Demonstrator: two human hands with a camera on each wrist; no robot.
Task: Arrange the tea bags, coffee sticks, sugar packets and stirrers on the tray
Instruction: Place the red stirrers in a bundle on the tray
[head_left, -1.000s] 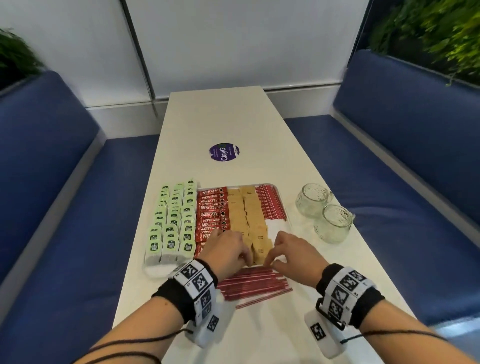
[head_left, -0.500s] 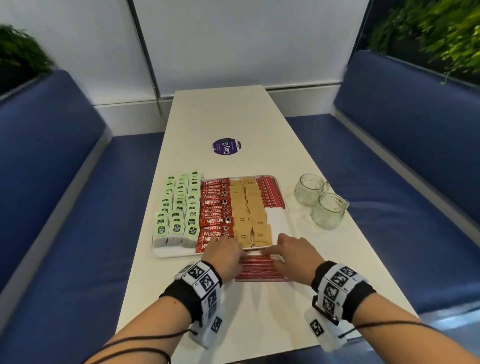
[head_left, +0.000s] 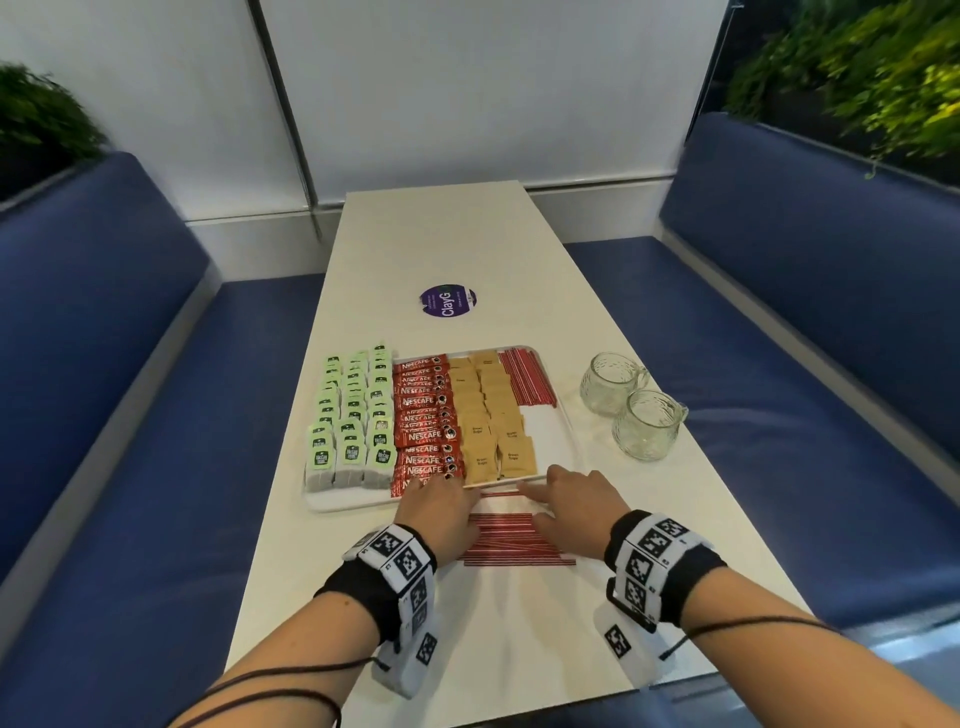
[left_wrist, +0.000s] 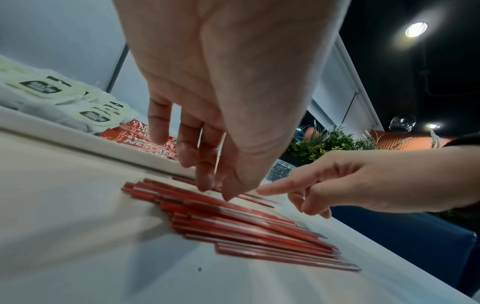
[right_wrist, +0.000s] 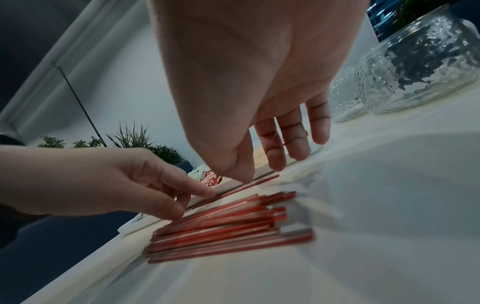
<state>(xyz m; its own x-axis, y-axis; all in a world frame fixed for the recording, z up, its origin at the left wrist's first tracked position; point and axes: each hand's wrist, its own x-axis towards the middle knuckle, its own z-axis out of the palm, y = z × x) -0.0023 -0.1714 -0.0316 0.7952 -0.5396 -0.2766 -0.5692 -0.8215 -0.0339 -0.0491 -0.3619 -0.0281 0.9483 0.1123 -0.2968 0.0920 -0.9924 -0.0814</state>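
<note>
The loose red stirrers (head_left: 511, 540) lie in a flat bundle on the table (head_left: 467, 244), just before the near rim of the tray (head_left: 343, 503), probably to be squared up before they go into the bare corner beside the sugar packets (head_left: 491, 415). The left hand (head_left: 441, 512) and right hand (head_left: 574, 506) rest on the ends with loose, nearly straight fingers, grasping nothing.
</note>
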